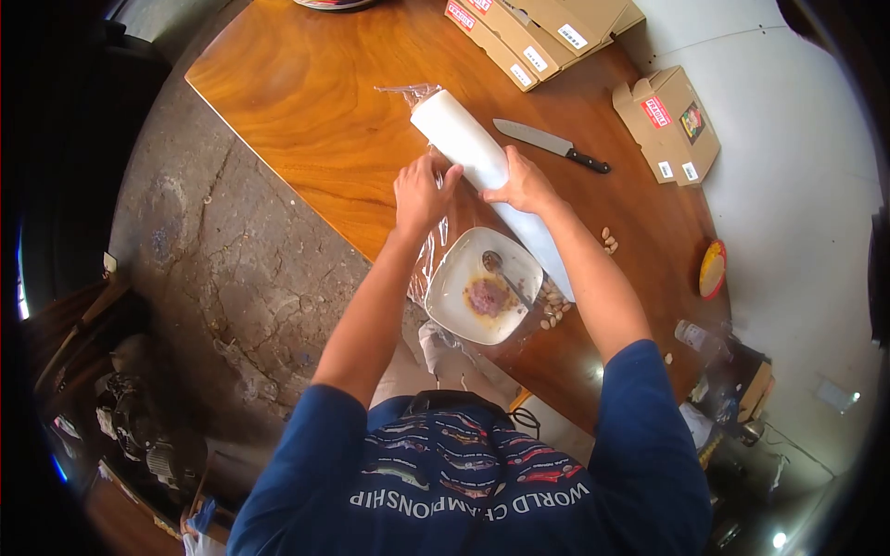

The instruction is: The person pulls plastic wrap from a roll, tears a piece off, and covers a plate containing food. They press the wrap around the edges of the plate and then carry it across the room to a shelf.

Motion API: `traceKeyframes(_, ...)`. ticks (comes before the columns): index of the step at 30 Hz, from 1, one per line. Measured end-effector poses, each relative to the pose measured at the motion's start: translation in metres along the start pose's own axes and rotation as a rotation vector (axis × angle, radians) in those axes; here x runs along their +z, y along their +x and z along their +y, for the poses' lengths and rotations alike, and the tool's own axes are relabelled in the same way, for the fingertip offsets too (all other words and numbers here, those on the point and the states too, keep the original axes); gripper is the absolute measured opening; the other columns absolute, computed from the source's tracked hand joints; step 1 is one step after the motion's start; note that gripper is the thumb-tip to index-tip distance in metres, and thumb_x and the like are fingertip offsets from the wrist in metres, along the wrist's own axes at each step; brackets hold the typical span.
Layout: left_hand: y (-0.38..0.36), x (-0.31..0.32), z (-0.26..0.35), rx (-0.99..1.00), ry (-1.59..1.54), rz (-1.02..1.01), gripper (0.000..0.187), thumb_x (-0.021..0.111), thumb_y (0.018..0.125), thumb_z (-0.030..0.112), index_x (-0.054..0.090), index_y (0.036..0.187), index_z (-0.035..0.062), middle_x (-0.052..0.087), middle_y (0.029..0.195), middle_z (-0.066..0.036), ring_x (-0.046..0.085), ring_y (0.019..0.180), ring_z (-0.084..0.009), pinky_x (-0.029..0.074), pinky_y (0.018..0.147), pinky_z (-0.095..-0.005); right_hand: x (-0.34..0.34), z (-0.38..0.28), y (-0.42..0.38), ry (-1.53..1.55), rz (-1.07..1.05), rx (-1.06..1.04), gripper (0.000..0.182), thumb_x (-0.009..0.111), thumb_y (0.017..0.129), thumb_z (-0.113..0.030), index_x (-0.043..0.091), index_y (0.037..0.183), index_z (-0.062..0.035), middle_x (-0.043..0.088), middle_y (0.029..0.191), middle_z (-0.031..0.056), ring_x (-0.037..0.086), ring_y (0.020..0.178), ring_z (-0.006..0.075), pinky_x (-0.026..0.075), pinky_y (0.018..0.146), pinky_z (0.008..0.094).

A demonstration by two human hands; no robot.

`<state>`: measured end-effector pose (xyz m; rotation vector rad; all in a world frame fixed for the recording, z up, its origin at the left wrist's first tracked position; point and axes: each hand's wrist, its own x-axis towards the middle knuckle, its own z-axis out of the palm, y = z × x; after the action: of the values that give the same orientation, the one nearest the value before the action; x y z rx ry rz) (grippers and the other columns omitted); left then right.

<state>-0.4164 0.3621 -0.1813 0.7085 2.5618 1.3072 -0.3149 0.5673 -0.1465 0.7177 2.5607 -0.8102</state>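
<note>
A long white roll of plastic wrap (pixel 461 132) lies diagonally on the wooden table, clear film crumpled at its far end. My right hand (pixel 524 183) is wrapped over the middle of the roll, thumb on the near side. Beside the roll, my left hand (pixel 422 193) has its fingers curled on the clear film (pixel 432 248), which hangs down past the table edge. Just below both hands sits a white squarish bowl (pixel 448 302) with a reddish-purple clump (pixel 487 296) and brownish liquid in it. A metal spoon (pixel 511 284) rests inside the bowl.
A knife with a black handle (pixel 588 162) lies beyond the roll. Cardboard boxes (pixel 547 42) and a smaller box (pixel 667 125) stand farther off. Several nuts in shells (pixel 554 307) lie by the bowl. A red-rimmed yellow dish (pixel 712 269) and a glass (pixel 693 335) are at the right.
</note>
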Motion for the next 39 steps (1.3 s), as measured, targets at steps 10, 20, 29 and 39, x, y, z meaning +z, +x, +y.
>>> traceKeyframes(10, 0.01, 0.019, -0.019, -0.35, -0.164, -0.02, 0.037, 0.061, 0.099, 0.034, 0.076, 0.086, 0.0025, 0.073, 0.081, -0.023, 0.071, 0.076, -0.0441, 0.055, 0.073, -0.0496, 0.008, -0.005, -0.01, -0.039, 0.078, 0.001, 0.096, 0.093, 0.071, -0.043, 0.046, 0.141, 0.0025, 0.058, 0.146, 0.0264, 0.059, 0.135, 0.0424, 0.051, 0.11, 0.049)
traceKeyframes(20, 0.014, 0.025, -0.02, -0.603, -0.823, 0.055, 0.023, 0.062, 0.107, 0.018, 0.072, 0.103, -0.0029, 0.07, 0.083, -0.006, 0.06, 0.058, -0.0114, 0.053, 0.055, -0.0276, 0.001, 0.003, -0.007, -0.015, -0.009, 0.007, 0.107, 0.092, 0.072, -0.044, 0.04, 0.154, 0.0012, 0.052, 0.153, 0.0262, 0.056, 0.139, 0.0417, 0.05, 0.114, 0.0478)
traceKeyframes(29, -0.01, 0.005, -0.025, -0.464, -0.725, -0.077, 0.023, 0.069, 0.108, 0.022, 0.071, 0.104, -0.0008, 0.071, 0.082, -0.002, 0.067, 0.069, -0.009, 0.054, 0.057, -0.027, -0.02, -0.078, 0.011, -0.339, 0.347, -0.686, 0.06, 0.082, 0.088, -0.026, 0.063, 0.143, -0.0125, 0.057, 0.154, 0.0047, 0.054, 0.134, 0.0294, 0.046, 0.116, 0.0461)
traceKeyframes(39, -0.01, -0.008, -0.019, -0.199, -0.489, -0.021, 0.02, 0.068, 0.106, 0.017, 0.068, 0.101, -0.0022, 0.059, 0.073, -0.002, 0.051, 0.067, -0.0085, 0.044, 0.062, -0.0285, 0.004, -0.095, 0.055, -0.422, 0.205, -0.733, 0.008, 0.073, 0.093, -0.019, 0.072, 0.096, -0.0112, 0.07, 0.112, 0.0015, 0.061, 0.115, 0.0292, 0.052, 0.1, 0.046)
